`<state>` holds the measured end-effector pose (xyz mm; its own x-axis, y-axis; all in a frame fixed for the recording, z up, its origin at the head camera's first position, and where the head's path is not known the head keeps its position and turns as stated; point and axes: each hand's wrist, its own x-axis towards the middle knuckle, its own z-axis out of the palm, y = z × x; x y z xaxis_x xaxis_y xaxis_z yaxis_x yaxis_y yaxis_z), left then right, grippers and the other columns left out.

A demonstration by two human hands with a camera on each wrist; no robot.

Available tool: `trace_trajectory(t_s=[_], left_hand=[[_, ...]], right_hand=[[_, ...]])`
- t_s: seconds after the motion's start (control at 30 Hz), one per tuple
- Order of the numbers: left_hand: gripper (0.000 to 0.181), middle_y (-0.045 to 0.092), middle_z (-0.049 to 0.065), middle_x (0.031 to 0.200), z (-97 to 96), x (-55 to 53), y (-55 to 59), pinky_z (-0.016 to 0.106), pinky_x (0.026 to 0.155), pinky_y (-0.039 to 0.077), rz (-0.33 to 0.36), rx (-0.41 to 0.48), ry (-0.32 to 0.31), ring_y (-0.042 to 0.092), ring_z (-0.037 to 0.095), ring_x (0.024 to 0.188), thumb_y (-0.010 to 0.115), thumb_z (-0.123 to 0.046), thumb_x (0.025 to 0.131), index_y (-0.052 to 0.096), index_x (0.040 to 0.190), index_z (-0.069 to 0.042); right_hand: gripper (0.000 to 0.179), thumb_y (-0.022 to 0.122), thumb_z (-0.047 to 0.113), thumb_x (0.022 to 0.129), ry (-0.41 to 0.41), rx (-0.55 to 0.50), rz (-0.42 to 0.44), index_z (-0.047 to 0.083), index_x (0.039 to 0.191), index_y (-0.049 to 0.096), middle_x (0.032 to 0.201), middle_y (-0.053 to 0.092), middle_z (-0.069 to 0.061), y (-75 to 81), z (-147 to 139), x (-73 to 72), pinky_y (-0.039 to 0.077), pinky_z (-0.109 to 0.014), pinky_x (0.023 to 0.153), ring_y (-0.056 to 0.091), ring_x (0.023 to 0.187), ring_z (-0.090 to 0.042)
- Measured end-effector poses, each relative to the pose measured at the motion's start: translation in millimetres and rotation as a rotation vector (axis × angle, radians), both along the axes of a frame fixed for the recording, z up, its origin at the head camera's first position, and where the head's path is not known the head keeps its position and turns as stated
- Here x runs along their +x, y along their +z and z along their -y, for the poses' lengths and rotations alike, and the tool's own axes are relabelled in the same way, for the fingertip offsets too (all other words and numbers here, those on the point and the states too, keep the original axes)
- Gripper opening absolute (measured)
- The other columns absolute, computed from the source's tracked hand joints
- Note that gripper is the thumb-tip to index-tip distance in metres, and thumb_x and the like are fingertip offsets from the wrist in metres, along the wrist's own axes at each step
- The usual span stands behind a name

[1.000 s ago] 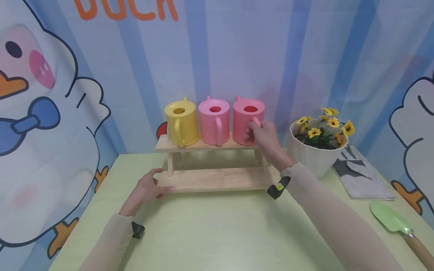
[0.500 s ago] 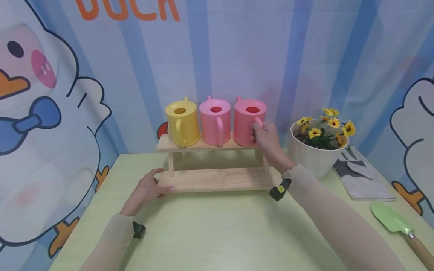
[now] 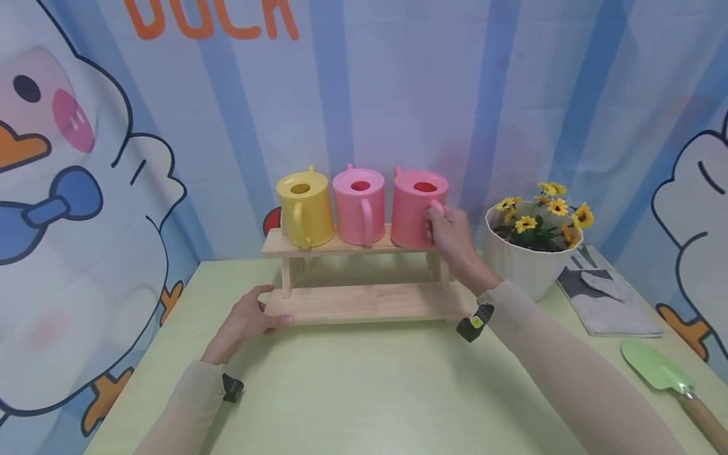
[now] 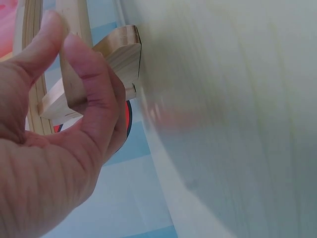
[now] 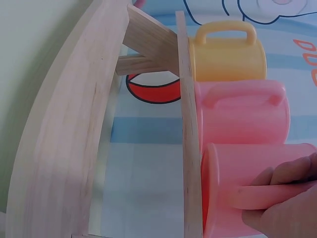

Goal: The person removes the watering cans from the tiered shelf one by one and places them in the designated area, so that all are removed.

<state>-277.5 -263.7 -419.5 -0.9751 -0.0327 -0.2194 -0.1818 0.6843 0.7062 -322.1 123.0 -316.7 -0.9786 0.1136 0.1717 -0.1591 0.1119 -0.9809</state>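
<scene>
The right hand (image 3: 455, 237) grasps the handle (image 5: 252, 197) of the deep pink can (image 3: 409, 218), its fingers curled round it. That can is upright or nearly so at the right end of the stand (image 3: 364, 304), over the upper shelf (image 5: 190, 163); whether its base touches the wood all round I cannot tell. The left hand (image 3: 246, 318) grips the left end of the stand's lower shelf (image 5: 59, 139), thumb on one side of the board and fingers on the other.

Two more cans share the top of the stand: the pink can (image 3: 348, 218) in the middle, just beside the deep pink one but apart from it, and the yellow can (image 3: 321, 218) at the left end. Both are upright, each with its handle facing the person.

To the right of the stand is a white pot (image 3: 514, 272) with yellow flowers (image 3: 559, 206) in dark soil. Farther right lies a grey glove (image 3: 617, 313), and nearer the person than the stand, at far right, a trowel (image 3: 654, 366) with a green blade and a wooden handle. The stand rests on a pale green table (image 3: 364, 385). Behind it hangs a blue striped curtain (image 3: 421, 82), printed with white ducks and orange letters. Both arms wear beige sleeves (image 3: 569, 373).
</scene>
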Motion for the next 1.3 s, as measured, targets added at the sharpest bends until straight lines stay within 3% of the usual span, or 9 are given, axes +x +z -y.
trace_trajectory(t_s=[0.5,1.07,1.3], left_hand=[[0.099,0.069,0.021,0.114,-2.5,1.6,2.0,0.039,0.086,0.053,-0.003,0.006,-0.008,0.070,0.019,0.080,0.089,-0.029,0.094,0.030,0.167,0.002],[0.100,0.070,0.021,0.117,-0.2,3.8,0.4,0.044,0.092,0.054,-0.022,0.016,-0.027,0.072,0.017,0.081,0.089,-0.031,0.094,0.029,0.167,0.001],[0.100,0.069,0.020,0.116,0.0,4.0,0.4,0.043,0.092,0.054,-0.022,0.020,-0.029,0.072,0.017,0.080,0.089,-0.030,0.094,0.029,0.168,0.001]], right_hand=[[0.033,0.050,0.020,0.108,0.056,0.025,0.001,0.012,0.076,0.050,0.063,0.048,0.006,-3.4,-10.9,22.6,0.038,-0.025,0.062,0.046,0.064,-0.012],[0.038,0.050,0.024,0.112,0.103,0.071,0.010,0.011,0.077,0.050,0.066,0.048,0.003,-5.3,-20.9,63.7,0.039,-0.028,0.063,0.047,0.066,-0.015],[0.036,0.048,0.023,0.114,0.127,0.116,0.004,0.009,0.080,0.050,0.067,0.049,0.002,-8.7,-27.6,78.5,0.045,-0.031,0.070,0.050,0.070,-0.017]])
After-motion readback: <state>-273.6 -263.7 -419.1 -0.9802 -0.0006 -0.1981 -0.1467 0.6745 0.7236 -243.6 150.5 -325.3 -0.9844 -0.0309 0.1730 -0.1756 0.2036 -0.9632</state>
